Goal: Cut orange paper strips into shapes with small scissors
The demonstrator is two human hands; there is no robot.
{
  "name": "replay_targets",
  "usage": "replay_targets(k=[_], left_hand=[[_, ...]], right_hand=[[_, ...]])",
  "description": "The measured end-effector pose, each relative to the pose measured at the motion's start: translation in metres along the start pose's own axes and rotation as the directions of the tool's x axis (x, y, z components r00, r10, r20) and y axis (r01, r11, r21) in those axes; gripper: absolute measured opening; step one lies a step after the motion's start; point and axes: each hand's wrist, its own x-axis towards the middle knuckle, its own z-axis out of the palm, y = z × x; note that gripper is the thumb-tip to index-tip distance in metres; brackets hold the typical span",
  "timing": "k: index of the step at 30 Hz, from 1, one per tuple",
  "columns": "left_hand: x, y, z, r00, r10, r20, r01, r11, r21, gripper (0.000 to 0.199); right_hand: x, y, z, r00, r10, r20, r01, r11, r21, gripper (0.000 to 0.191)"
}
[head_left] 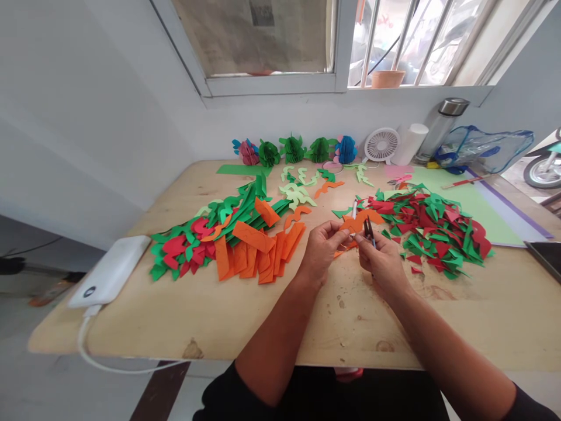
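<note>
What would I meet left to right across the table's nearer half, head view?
White power bank, red and green cutouts, orange paper rectangles, left hand, right hand, heap of red and green scraps, dark flat object at the right edge.

I get bare surface along the pale wooden table's (236,316) near edge, either side of the bare forearms (278,330); the left hand (319,251) and right hand (385,266) plug the middle. Inward — folded orange paper strips (252,257) block me leftward, a loose red-and-green paper scrap heap (432,228) rightward. A rounded white plastic power bank (111,269) crowds the left edge.
</note>
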Motion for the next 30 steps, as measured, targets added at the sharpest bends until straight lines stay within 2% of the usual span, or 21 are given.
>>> replay_targets(k=[30], left_hand=[[0.0009,-0.0006,-0.0005,0.999,0.013,0.029,-0.012,1.000,-0.029,0.017]], right_hand=[[-0.0008,-0.0002,0.0024,0.998,0.043,0.040,-0.041,0.999,-0.031,0.030]])
